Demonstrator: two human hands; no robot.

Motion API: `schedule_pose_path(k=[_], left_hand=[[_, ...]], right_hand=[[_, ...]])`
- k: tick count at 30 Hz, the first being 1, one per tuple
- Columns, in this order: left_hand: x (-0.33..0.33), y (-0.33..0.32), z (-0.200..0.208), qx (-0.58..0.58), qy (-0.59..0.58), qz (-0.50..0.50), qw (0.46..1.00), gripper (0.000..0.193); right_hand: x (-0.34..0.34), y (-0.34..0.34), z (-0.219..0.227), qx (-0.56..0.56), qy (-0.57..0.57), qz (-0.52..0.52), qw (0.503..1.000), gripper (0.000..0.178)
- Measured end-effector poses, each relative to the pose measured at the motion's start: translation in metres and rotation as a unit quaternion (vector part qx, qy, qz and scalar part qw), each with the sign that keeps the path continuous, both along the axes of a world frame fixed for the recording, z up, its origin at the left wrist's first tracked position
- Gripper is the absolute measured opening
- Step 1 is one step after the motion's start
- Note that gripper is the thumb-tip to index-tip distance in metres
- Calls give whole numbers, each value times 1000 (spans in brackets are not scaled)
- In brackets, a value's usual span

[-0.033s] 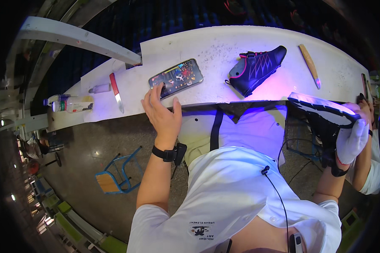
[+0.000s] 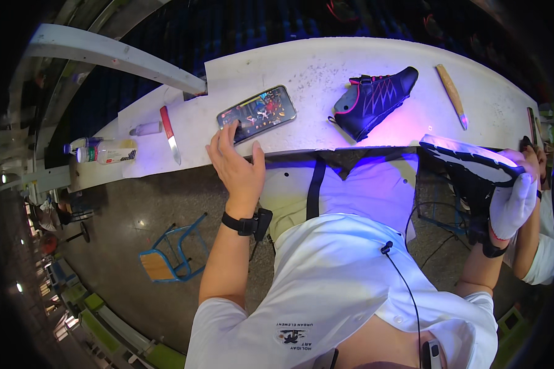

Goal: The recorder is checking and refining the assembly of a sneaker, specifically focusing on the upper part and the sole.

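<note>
My left hand (image 2: 237,167) is bare, with its fingers apart. Its fingertips rest at the lower left of a phone (image 2: 266,114) that lies flat on the table and shows a colourful moving scene. At the right, my right hand (image 2: 514,206), in a white glove, grips a black shoe (image 2: 468,175) past the table's front edge. That shoe is tipped so its white-edged sole faces up under purple light; part of its upper is in shadow. Another black shoe (image 2: 381,98), with pink laces and trim, stands on the table right of the phone.
The long white table (image 2: 317,61) bears a red-handled knife (image 2: 170,135), a small clear tube (image 2: 146,129), plastic bottles (image 2: 108,152) and a wooden-handled tool (image 2: 452,95). Another person's arm (image 2: 528,249) is close beside my right hand. A blue-framed stool (image 2: 173,249) stands on the floor.
The picture on the phone screen differs slightly. Both hands and both shoes stay where they were.
</note>
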State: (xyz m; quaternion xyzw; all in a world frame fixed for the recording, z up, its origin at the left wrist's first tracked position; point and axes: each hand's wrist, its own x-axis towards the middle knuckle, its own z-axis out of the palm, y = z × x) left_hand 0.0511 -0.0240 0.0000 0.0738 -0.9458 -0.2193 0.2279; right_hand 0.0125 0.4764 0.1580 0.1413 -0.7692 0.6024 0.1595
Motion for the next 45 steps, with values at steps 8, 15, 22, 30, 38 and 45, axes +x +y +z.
schedule_pose_path(k=[8,15,22,30,38,45], left_hand=[[0,5,1,-1,40,-4,999,71],[-25,34,-2,-13,68,-87,994,68],[-41,45,-4,-62,46,-78,994,76],[-41,46,3,-51,31,-45,997,77],[-8,3,-10,5,92,-13,996,73],[2,-6,-17,5,63,-4,998,72]], right_hand=[[3,-4,-7,-40,-29,13,999,30],[5,-8,-6,5,-43,18,999,28],[8,-11,-9,-16,-40,13,999,28],[9,-11,-10,40,-36,-5,999,27],[11,-11,-16,-40,-53,30,997,26],[9,-18,-19,27,-26,-10,999,27]])
